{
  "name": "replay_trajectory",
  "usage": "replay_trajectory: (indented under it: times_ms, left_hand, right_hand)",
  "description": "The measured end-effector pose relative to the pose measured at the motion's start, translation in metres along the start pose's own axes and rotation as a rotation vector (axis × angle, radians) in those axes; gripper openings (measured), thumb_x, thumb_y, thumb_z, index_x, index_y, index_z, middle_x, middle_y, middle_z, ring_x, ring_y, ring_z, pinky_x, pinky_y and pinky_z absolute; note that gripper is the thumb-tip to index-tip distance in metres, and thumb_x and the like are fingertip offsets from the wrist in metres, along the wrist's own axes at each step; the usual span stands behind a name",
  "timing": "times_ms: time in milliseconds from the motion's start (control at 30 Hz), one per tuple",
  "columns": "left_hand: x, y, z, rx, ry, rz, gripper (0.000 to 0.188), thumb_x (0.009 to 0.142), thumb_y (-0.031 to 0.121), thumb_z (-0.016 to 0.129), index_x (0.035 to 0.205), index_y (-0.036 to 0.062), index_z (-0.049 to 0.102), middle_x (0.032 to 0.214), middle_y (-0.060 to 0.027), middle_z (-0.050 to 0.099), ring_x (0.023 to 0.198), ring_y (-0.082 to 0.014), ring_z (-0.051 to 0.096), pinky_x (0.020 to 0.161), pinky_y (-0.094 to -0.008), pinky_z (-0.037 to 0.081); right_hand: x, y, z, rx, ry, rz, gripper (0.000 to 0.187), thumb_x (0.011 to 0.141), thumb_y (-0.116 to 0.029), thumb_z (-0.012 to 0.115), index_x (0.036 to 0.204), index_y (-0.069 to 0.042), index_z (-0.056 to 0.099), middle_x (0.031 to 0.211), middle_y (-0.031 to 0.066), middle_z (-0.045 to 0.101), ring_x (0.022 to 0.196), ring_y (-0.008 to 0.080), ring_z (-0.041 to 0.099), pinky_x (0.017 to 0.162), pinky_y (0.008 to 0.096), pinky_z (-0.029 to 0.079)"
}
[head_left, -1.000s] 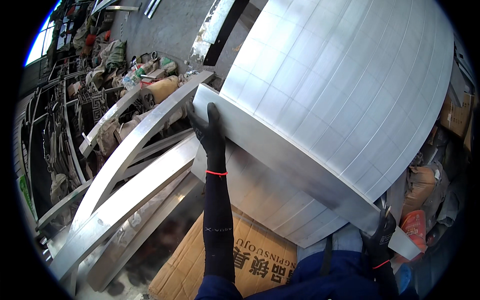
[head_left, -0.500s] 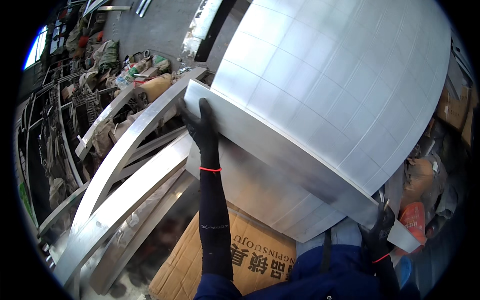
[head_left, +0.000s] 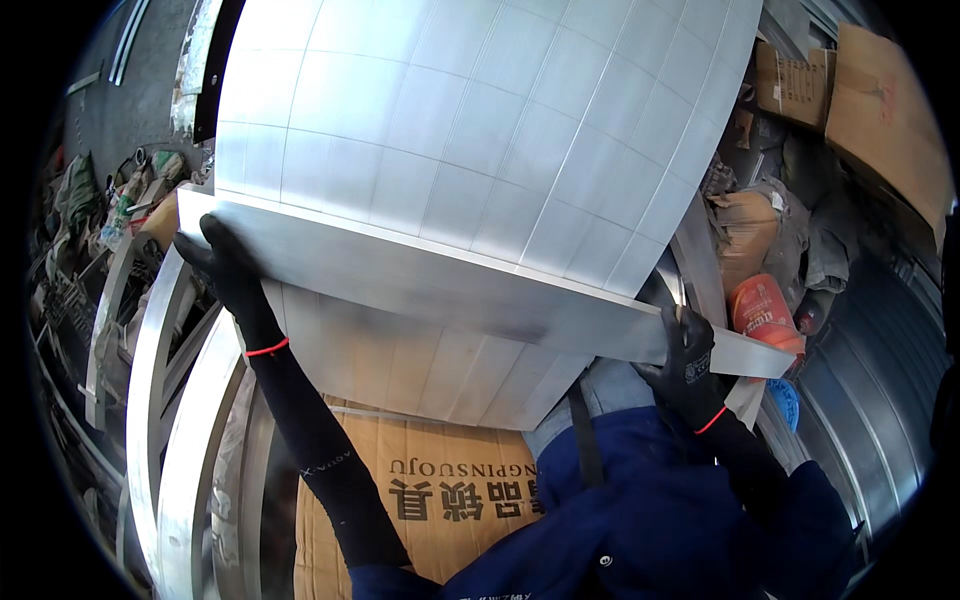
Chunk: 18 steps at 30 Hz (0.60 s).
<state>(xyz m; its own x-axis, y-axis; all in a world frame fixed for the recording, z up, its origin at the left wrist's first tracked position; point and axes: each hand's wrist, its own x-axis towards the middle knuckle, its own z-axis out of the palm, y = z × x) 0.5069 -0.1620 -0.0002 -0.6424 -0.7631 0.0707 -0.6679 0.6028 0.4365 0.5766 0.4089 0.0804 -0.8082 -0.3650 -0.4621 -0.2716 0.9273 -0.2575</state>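
A long, flat silver metal bar crosses in front of me, sloping slightly down to the right. Behind it rises a large silver sheet-metal panel marked with a grid of lines; the bar lies along its near edge. My left hand, in a black glove, grips the bar near its left end, thumb over the face. Toward the other end, my black-gloved right hand is closed around the bar, with the bar's tip sticking out past it. Below the bar, a lower metal sheet slants toward my lap.
A brown cardboard box lies beneath the lower sheet. Curved metal beams stand at left, beside cluttered scrap. To the right are an orange-red bucket, dusty sacks, cardboard boxes and ribbed metal sheeting.
My view has turned, so the panel and bar appear further left and the bar lies more level. Both hands keep their hold on the bar.
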Motion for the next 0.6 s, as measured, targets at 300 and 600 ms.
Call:
replay_trajectory:
  times_ms: [300,600]
  left_hand:
    - [-0.002,-0.004,0.0,0.102,0.034,0.011,0.091,0.093,0.062,0.039,0.145,-0.0086,0.017,0.148,-0.0323,0.025,0.138,-0.0421,0.028,0.113,-0.0442,0.024]
    - [-0.015,0.035,-0.002,0.015,0.017,-0.154,0.081,0.095,0.054,0.041,0.148,-0.0011,0.016,0.143,-0.0327,0.035,0.131,-0.045,0.039,0.107,-0.0435,0.032]
  right_hand:
    - [0.0,0.005,0.004,0.004,-0.037,-0.02,0.102,0.06,-0.037,0.085,0.142,-0.004,0.034,0.133,0.0243,0.035,0.12,0.0412,0.037,0.098,0.0502,0.035]
    - [0.122,-0.057,-0.051,0.328,0.226,-0.422,0.026,0.079,-0.007,0.064,0.104,-0.003,0.061,0.099,0.0146,0.059,0.094,0.0367,0.055,0.08,0.047,0.045]
